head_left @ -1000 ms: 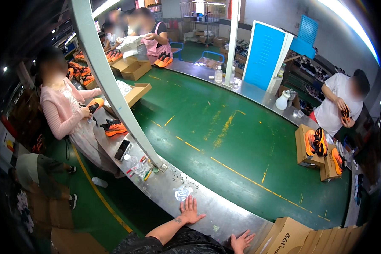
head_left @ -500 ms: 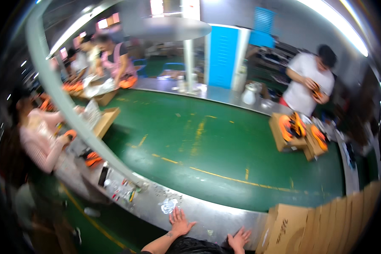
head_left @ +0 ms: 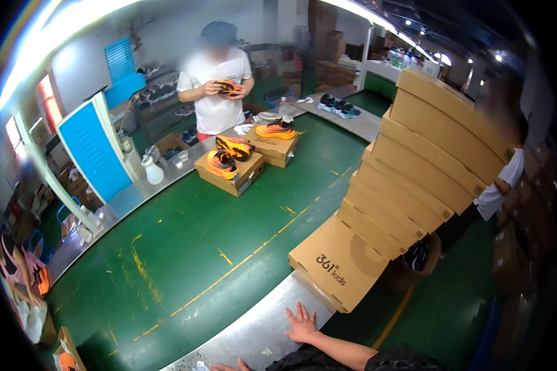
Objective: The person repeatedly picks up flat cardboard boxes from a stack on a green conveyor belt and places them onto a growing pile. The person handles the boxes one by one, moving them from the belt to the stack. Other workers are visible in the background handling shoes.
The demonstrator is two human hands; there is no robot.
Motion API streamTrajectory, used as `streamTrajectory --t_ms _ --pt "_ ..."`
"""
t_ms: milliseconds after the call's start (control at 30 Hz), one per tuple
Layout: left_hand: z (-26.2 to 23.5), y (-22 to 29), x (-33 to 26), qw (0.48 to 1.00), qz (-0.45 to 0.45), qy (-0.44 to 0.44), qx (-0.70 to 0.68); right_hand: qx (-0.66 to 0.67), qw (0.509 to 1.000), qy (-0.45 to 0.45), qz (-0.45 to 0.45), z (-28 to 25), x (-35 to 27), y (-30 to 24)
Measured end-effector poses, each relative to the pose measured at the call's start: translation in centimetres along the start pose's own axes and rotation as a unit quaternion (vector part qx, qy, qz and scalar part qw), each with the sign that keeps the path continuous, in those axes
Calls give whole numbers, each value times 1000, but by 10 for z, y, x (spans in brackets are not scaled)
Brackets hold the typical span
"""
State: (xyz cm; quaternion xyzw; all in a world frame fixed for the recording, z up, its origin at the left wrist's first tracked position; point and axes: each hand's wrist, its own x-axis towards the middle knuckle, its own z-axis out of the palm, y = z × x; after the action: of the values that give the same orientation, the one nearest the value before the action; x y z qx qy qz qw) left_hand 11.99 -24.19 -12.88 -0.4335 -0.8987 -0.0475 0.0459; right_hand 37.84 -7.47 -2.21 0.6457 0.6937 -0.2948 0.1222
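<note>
My right hand (head_left: pixel 301 323) lies flat, fingers spread, on the grey metal rim (head_left: pixel 254 328) of a green conveyor belt (head_left: pixel 216 247). It holds nothing and sits just below the lowest box of a leaning stack of brown cardboard shoe boxes (head_left: pixel 414 185). Only the fingertips of my left hand (head_left: pixel 229 366) show at the bottom edge, also resting on the rim with nothing in them.
Across the belt stand two open boxes (head_left: pixel 232 173) with orange shoes (head_left: pixel 229 151) on them. Behind them a person in a white shirt (head_left: pixel 216 93) holds an orange shoe. A blue panel (head_left: pixel 99 154) and a spray bottle (head_left: pixel 153 170) are at the left; another person (head_left: pixel 495 185) stands behind the stack.
The view has swung to the right, bringing the box stack and the person in white close. Both hands still rest flat on the rim.
</note>
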Motion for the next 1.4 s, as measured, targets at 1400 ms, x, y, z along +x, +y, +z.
streamTrajectory --t_ms 1400 --pt "-40 22 4 978 -103 -84 -163 -54 998 -6 -39 3 16 22"
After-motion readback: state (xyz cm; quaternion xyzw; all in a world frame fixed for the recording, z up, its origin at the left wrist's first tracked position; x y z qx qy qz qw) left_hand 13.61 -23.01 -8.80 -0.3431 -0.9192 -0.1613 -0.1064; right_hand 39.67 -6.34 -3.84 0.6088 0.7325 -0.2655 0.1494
